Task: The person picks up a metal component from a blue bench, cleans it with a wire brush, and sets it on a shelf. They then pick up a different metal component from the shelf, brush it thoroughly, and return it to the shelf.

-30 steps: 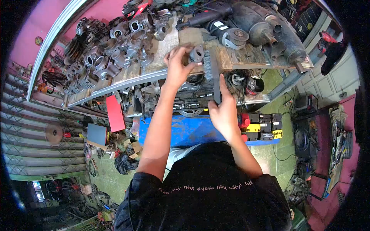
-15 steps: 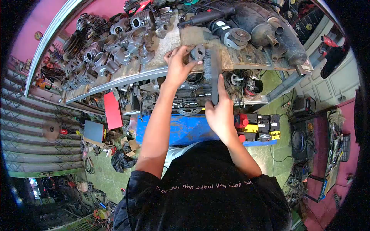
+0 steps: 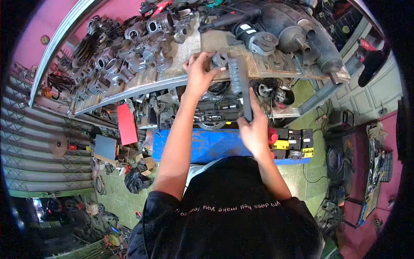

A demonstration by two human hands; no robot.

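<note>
A small grey metal part point(image 3: 220, 58) with a round hole stands near the front edge of the wooden bench point(image 3: 189, 52). My left hand point(image 3: 199, 74) is closed around its left side, thumb at its lower edge. My right hand point(image 3: 254, 129) grips the lower end of a wire brush point(image 3: 241, 82). The brush points away from me, its grey bristles facing left, just right of the metal part. A narrow gap shows between bristles and part.
Engine castings point(image 3: 137, 60) crowd the bench's left side. An angle grinder point(image 3: 262, 42) and exhaust mufflers point(image 3: 293, 36) lie at the right. Below are a shelf of parts, a blue surface point(image 3: 207, 144), black and yellow boxes point(image 3: 293, 142) and a red panel point(image 3: 127, 124).
My right hand has moved slightly right and toward me, and the brush is now more tilted. My left hand and the metal part have hardly moved.
</note>
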